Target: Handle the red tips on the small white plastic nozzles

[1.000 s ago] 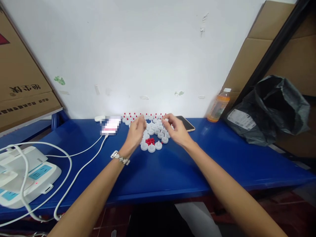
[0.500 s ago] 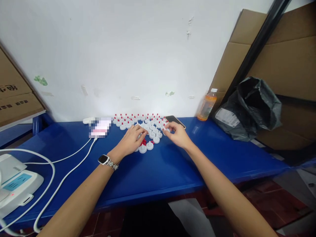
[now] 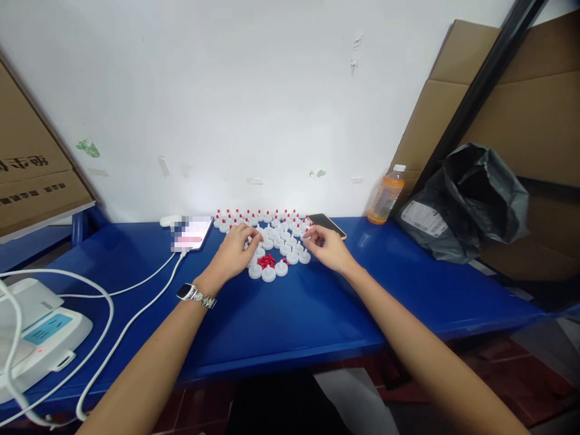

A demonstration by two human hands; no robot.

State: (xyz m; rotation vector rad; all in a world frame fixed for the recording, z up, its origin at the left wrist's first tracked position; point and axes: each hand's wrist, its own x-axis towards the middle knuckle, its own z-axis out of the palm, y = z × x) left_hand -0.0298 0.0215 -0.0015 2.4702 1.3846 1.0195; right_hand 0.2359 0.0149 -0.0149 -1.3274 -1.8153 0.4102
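Note:
My left hand (image 3: 236, 249), with a watch (image 3: 185, 292) on its wrist, hovers at the left side of a cluster of white nozzle caps (image 3: 268, 275). Its thumb and fingers are drawn together; what they hold, if anything, is too small to make out. At the cluster's right side my right hand (image 3: 333, 249) has thumb and forefinger close together in a pinch, its contents unclear. Small red tips (image 3: 266, 261) lie heaped among the near caps. Along the back stand several white caps with red tips (image 3: 267, 215) on their nozzles.
A charging phone (image 3: 199, 232) with white cables lies left; a dark phone (image 3: 327, 225) lies behind my right hand. An orange drink bottle (image 3: 385, 196) and a black plastic bag (image 3: 462, 211) stand right. A white power strip (image 3: 58, 344) sits front left.
My left hand has drawn back left, uncovering the red heap. A white cap that was at my right fingers now stands on the table just below them. The view has shifted slightly.

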